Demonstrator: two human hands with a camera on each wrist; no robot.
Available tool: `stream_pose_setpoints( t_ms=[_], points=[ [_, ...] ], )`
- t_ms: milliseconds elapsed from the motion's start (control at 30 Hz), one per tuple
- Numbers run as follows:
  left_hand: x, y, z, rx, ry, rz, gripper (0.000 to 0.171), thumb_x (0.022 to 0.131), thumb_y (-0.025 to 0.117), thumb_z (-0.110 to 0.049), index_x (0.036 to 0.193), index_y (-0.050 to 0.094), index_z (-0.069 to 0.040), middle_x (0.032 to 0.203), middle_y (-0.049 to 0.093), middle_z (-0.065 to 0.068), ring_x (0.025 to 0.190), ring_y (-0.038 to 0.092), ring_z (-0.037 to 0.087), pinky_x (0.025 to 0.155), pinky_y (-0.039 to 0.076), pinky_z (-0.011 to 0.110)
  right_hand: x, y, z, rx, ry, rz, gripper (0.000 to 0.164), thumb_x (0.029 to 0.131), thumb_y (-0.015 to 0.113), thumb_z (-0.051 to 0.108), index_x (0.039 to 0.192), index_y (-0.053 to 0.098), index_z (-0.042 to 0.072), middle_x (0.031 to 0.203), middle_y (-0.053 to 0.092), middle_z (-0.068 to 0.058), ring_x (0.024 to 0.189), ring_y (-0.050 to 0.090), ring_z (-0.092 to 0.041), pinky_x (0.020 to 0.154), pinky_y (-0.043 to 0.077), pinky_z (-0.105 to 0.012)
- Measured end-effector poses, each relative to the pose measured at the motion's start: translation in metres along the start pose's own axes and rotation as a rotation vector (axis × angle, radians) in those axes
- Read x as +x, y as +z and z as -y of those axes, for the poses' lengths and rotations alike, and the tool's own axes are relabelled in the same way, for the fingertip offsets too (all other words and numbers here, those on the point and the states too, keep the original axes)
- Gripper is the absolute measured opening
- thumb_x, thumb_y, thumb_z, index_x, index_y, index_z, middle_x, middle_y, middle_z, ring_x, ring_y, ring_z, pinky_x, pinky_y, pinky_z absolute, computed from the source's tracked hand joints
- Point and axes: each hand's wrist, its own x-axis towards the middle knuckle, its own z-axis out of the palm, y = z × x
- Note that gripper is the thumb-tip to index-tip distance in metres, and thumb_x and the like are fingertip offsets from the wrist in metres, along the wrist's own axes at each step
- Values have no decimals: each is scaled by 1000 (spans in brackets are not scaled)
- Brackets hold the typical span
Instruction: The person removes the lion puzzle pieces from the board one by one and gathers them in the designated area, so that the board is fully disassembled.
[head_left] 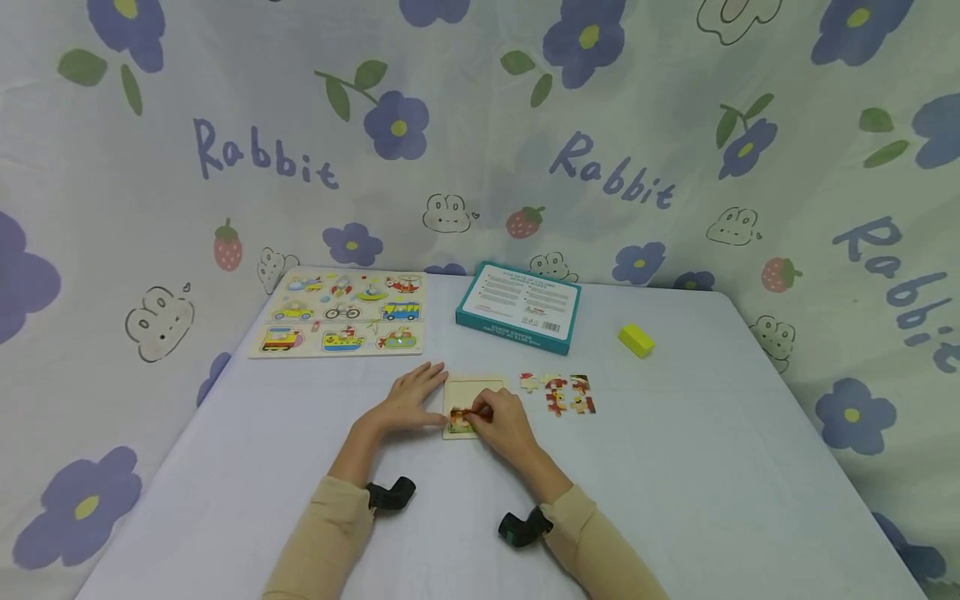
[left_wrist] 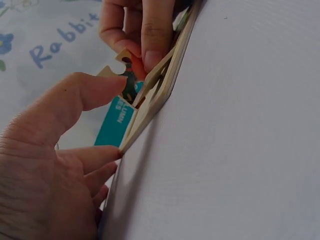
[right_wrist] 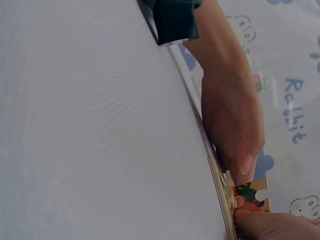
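Note:
A small wooden puzzle tray (head_left: 471,388) lies on the table, with picture pieces (head_left: 459,427) in its lower left part. My right hand (head_left: 508,423) pinches a jigsaw piece (right_wrist: 246,193), which stands tilted up over the tray in both wrist views. Spread beside the tray's left edge is my left hand (head_left: 408,402). Its thumb (left_wrist: 102,91) extends to the tilted piece and appears to touch it, while its other fingers reach the tray's edge. The right hand covers the tray's lower right part in the head view.
Several loose jigsaw pieces (head_left: 557,393) lie right of the tray. Behind stand a teal-edged box (head_left: 517,304) and, to its left, a vehicle peg puzzle board (head_left: 345,315). A yellow block (head_left: 636,340) sits at the right. A printed curtain (head_left: 465,125) hangs behind the white table.

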Motion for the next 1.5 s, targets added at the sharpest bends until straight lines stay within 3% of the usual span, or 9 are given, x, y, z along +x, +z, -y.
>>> stream_pose_setpoints(
  t_ms=[200, 567, 833, 1033, 1267, 1500],
  points=[
    [0, 2, 1, 17, -9, -6, 90, 73, 67, -53, 142, 32, -7, 150, 21, 9, 138, 10, 30, 106, 12, 53, 0, 1, -1, 0, 11, 4, 16, 74, 77, 17, 76, 62, 16, 67, 57, 9, 64, 46, -6, 60, 35, -24],
    [-1, 3, -1, 1, -18, -22, 92, 71, 71, -48, 142, 32, -7, 150, 22, 10, 138, 10, 30, 106, 10, 53, -1, 2, -1, 26, -3, -6, 12, 78, 74, 15, 79, 62, 15, 68, 58, 8, 64, 46, -5, 60, 36, -23],
    [-1, 3, -2, 20, -12, -33, 90, 71, 71, -49, 141, 34, -6, 149, 24, 11, 137, 12, 32, 105, 13, 54, -1, 2, -2, 31, -57, -23, 17, 73, 77, 13, 73, 61, 16, 67, 58, 8, 65, 46, -5, 62, 35, -25],
    [0, 4, -5, 36, -29, -37, 88, 72, 70, -49, 141, 35, -7, 149, 24, 10, 137, 12, 32, 105, 13, 54, -1, 2, -1, -10, -83, -27, 18, 72, 78, 12, 72, 60, 17, 68, 57, 10, 66, 42, -6, 65, 29, -29],
    [2, 8, -10, 71, -75, -50, 84, 73, 68, -48, 140, 36, -8, 148, 25, 11, 137, 13, 31, 106, 13, 52, -1, 2, 0, -26, -111, -36, 20, 71, 78, 11, 71, 60, 18, 68, 58, 9, 66, 42, -6, 64, 29, -29],
    [5, 8, -15, 40, -96, -63, 85, 74, 68, -48, 138, 36, -3, 148, 25, 14, 137, 12, 33, 106, 11, 53, 1, 1, -1, -20, -132, -27, 17, 73, 77, 11, 77, 61, 15, 73, 62, 8, 68, 43, -8, 63, 30, -28]
  ],
)
